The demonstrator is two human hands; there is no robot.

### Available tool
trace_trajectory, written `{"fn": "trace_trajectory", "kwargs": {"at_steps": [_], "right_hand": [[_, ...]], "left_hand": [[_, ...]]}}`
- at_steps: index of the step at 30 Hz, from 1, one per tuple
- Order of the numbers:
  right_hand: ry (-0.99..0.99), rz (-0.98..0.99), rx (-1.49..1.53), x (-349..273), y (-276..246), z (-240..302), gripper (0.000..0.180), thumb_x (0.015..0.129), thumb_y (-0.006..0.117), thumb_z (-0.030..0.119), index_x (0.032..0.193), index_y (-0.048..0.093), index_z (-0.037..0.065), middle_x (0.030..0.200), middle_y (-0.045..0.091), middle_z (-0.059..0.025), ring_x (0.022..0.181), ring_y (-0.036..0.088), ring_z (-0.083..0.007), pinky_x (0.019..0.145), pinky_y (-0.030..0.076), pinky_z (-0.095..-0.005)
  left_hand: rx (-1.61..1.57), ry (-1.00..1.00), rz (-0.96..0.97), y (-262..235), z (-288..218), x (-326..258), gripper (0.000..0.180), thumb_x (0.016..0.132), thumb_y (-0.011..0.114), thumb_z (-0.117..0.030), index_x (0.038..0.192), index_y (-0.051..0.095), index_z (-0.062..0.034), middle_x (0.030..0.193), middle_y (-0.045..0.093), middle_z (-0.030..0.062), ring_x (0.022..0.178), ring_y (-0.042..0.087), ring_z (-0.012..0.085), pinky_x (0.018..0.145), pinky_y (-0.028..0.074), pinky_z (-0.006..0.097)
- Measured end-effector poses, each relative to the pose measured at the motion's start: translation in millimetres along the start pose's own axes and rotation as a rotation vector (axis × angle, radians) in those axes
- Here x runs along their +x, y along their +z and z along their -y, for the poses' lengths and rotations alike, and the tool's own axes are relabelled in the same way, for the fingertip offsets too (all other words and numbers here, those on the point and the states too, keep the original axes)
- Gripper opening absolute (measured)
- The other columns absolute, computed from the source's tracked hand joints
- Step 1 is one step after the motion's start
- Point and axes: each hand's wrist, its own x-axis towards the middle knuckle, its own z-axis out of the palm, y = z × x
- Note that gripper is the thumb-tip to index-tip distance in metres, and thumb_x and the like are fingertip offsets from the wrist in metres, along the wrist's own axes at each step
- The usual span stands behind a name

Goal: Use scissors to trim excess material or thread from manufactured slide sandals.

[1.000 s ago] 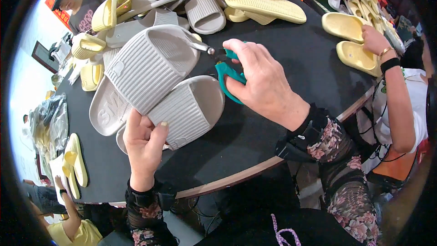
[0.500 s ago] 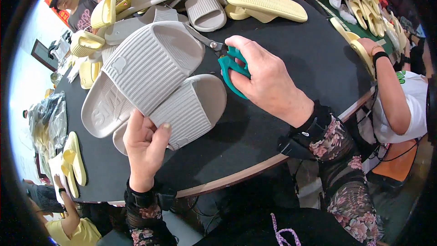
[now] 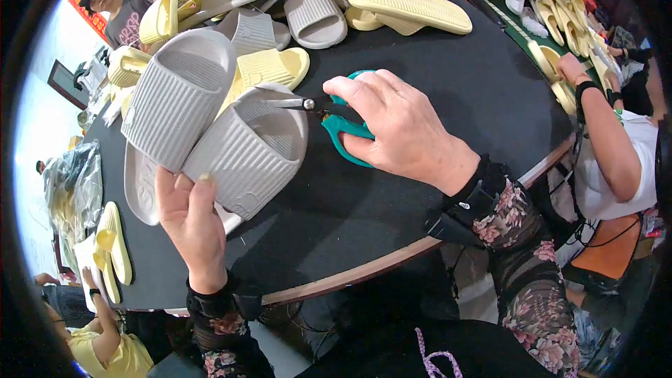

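Note:
My left hand grips a pair of light grey ribbed slide slippers at their inner edges, thumb on top. One grey slipper sits to the left; the other grey slipper lies to its right, both tilted with their toes toward me. In my right hand is a pair of scissors with teal handles. Its fingers are through the loops. The metal blades reach left over the foot opening of the right-hand slipper; whether they touch it I cannot tell.
Grey and yellow slippers are heaped along the far side of the black table. A yellow pair and a clear plastic bag are at left. Co-workers sit at both sides; one person's arm handles yellow slippers at right.
The pair has turned in my left hand, with the right-hand slipper now higher and more exposed. The scissors have moved slightly left and down, from the left slipper to the right one.

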Motion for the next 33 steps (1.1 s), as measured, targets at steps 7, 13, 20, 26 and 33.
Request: {"fn": "trace_trajectory", "kwargs": {"at_steps": [7, 13, 20, 26, 33], "right_hand": [[-0.041, 0.001, -0.13, 0.8, 1.6, 0.1, 0.047, 0.068, 0.07, 0.019, 0.108, 0.051, 0.005, 0.085, 0.053, -0.008, 0.08, 0.054, -0.0243, 0.071, 0.048, -0.0344], [-0.05, 0.027, -0.192, -1.9, 3.7, 0.4, 0.044, 0.068, 0.069, 0.019, 0.107, 0.052, 0.005, 0.085, 0.053, -0.0076, 0.08, 0.054, -0.0235, 0.072, 0.048, -0.034], [-0.065, 0.061, -0.17, -3.9, 6.7, 1.8, 0.041, 0.069, 0.067, 0.017, 0.105, 0.052, 0.004, 0.082, 0.054, -0.0082, 0.08, 0.056, -0.0242, 0.07, 0.049, -0.0339], [-0.053, 0.097, -0.154, -1.4, 4.2, 4.1, 0.035, 0.07, 0.067, 0.015, 0.1, 0.051, 0.004, 0.08, 0.055, -0.0082, 0.077, 0.057, -0.0237, 0.066, 0.05, -0.0328], [-0.02, 0.133, -0.12, -4.6, 4.0, 4.7, 0.033, 0.071, 0.066, 0.013, 0.098, 0.05, 0.004, 0.078, 0.055, -0.0088, 0.075, 0.059, -0.0247, 0.064, 0.051, -0.0334]], "left_hand": [[-0.024, -0.007, 0.008, -3.9, -2.8, -1.5, 0.054, 0.08, 0.043, 0.011, 0.133, 0.031, 0.0075, 0.128, 0.048, 0.0213, 0.118, 0.048, 0.0251, 0.099, 0.035, 0.033], [0.066, 0.014, 0.078, -1.0, -4.8, -5.3, 0.054, 0.081, 0.046, 0.009, 0.133, 0.031, 0.0079, 0.125, 0.05, 0.0211, 0.114, 0.051, 0.0229, 0.097, 0.036, 0.032], [0.104, -0.007, 0.067, -3.2, -0.3, -7.6, 0.057, 0.078, 0.043, 0.01, 0.133, 0.032, 0.0071, 0.128, 0.048, 0.0217, 0.116, 0.05, 0.0264, 0.099, 0.036, 0.034], [0.092, -0.021, 0.061, -3.5, -2.3, -6.0, 0.056, 0.077, 0.042, 0.011, 0.133, 0.032, 0.0068, 0.128, 0.048, 0.0214, 0.117, 0.049, 0.0265, 0.099, 0.036, 0.034], [0.083, -0.053, 0.081, -1.7, -0.8, -5.3, 0.056, 0.077, 0.043, 0.01, 0.132, 0.033, 0.0069, 0.129, 0.047, 0.0205, 0.117, 0.049, 0.0253, 0.099, 0.036, 0.033]]}}
